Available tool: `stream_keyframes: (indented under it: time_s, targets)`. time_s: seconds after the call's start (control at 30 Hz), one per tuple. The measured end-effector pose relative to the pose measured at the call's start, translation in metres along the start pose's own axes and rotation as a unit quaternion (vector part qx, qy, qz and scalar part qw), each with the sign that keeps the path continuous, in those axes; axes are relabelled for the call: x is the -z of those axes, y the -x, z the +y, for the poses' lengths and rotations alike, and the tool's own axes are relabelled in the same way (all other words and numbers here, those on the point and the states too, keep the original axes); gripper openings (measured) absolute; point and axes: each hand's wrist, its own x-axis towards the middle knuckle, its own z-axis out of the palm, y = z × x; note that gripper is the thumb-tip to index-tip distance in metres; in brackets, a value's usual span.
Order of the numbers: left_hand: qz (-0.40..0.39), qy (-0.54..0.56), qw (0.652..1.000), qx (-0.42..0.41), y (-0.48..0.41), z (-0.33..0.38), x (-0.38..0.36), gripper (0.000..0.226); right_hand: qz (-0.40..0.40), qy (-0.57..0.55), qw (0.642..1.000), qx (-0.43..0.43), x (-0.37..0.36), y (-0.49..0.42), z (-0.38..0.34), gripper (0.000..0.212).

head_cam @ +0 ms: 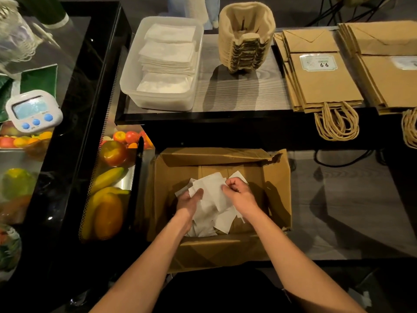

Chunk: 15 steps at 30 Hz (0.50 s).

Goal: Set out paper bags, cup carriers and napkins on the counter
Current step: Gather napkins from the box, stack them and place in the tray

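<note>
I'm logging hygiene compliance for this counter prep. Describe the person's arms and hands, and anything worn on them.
The left forearm and right forearm are bare down to the frame's lower edge; no sleeves show. The left hand and right hand have no gloves, and no watch, bracelet or ring is visible. Between the arms, dark clothing shows at the bottom.

The only legible marking is a handwritten black "6 6" (a tiny mark sits between the digits, too small to make out) on the white, green-bordered rectangular label (318,62). It is stuck to the top flat brown paper bag (325,86) of the stack fully in view. Fainter print above the digits is blurred. The pale label (405,62) on the neighbouring bag stack (392,84) is unreadable, as is the screen (28,108) of the white digital timer with blue buttons (33,110).
</note>
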Motion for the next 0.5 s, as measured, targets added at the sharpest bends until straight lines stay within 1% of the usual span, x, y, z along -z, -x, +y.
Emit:
stream_keyframes:
  time_s: [0.07, 0.1, 0.17, 0.2, 0.23, 0.3, 0.33, 0.43, 0.5]
  targets:
    - [0.003, -0.015, 1.000, -0.024, 0.004, 0.000, -0.003, 0.011, 0.020, -0.043, 0.998, -0.044, -0.007, -0.002, -0.003, 0.022]
    - [0.003, -0.024, 0.999, -0.036, 0.006, 0.000, -0.005, 0.014, 0.020, -0.045, 0.997, -0.060, -0.011, -0.002, -0.005, 0.032]
    - [-0.004, -0.048, 0.998, -0.052, 0.005, -0.002, -0.007, 0.026, 0.016, -0.020, 0.997, -0.075, -0.018, -0.001, -0.007, 0.048]
    - [-0.006, -0.064, 0.996, -0.059, 0.005, -0.003, -0.008, 0.029, 0.015, -0.008, 0.996, -0.082, -0.021, -0.002, -0.007, 0.054]
    - [-0.007, -0.079, 0.995, -0.068, 0.007, -0.002, -0.008, 0.028, 0.014, 0.002, 0.996, -0.092, -0.022, -0.003, -0.006, 0.057]
    - [-0.012, -0.100, 0.992, -0.081, 0.007, -0.002, -0.009, 0.020, 0.014, 0.011, 0.994, -0.108, -0.025, -0.003, -0.004, 0.060]
    - [-0.012, -0.106, 0.991, -0.077, 0.007, -0.002, -0.009, 0.020, 0.021, 0.003, 0.994, -0.108, -0.025, -0.004, -0.002, 0.059]
    - [-0.007, -0.074, 0.997, -0.036, 0.007, -0.003, -0.007, 0.040, 0.045, -0.020, 0.995, -0.083, -0.025, -0.004, 0.001, 0.051]
    - [0.007, -0.033, 0.999, -0.017, 0.008, -0.001, -0.006, 0.040, 0.057, -0.034, 0.995, -0.080, -0.021, -0.005, 0.001, 0.050]
